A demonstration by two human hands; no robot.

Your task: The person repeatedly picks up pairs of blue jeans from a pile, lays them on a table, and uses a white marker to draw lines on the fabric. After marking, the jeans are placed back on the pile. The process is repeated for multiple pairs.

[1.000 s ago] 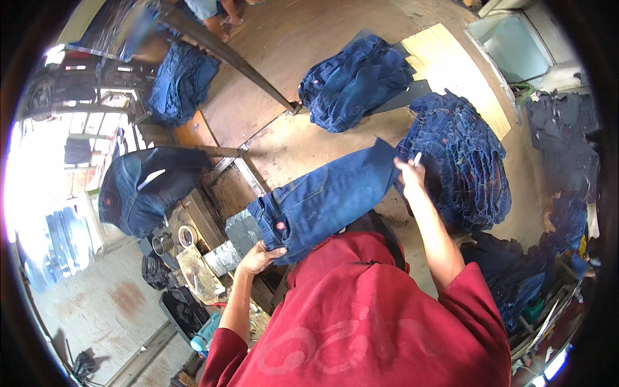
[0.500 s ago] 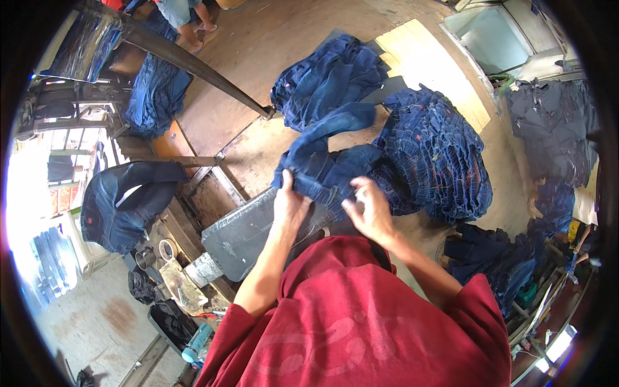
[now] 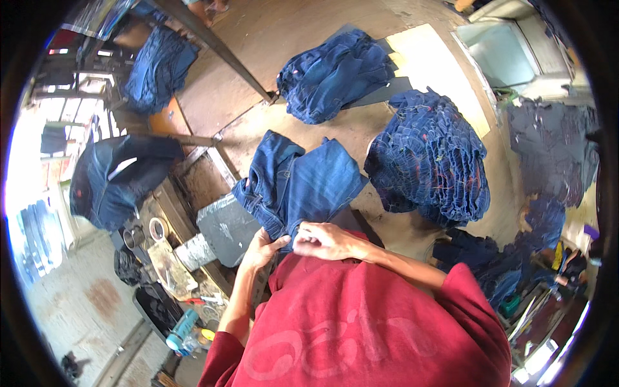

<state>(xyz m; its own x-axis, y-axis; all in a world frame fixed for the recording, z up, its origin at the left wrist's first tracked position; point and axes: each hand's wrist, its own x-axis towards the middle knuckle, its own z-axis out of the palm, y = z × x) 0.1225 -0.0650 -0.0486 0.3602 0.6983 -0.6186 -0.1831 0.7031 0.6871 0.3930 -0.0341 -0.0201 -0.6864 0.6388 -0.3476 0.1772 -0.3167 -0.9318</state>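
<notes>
"Where were the blue jeans (image 3: 313, 177)?"
"Before the person's red shirt (image 3: 361, 309), partly over the grey board (image 3: 219, 226)."
"And the grip?"
"The left hand (image 3: 261, 250) was clamped on their near edge. The right hand (image 3: 327, 241) was curled beside it, blurred; I couldn't tell whether it pinched cloth."
"How was that best handled?"
"I'd judge a firm left pinch, keeping the edge flat and taut, gave the right the steadiest cloth."
"Further out?"
"A denim pile (image 3: 432, 158) lay to the right; a second pile (image 3: 338, 74) lay farther ahead."
</notes>
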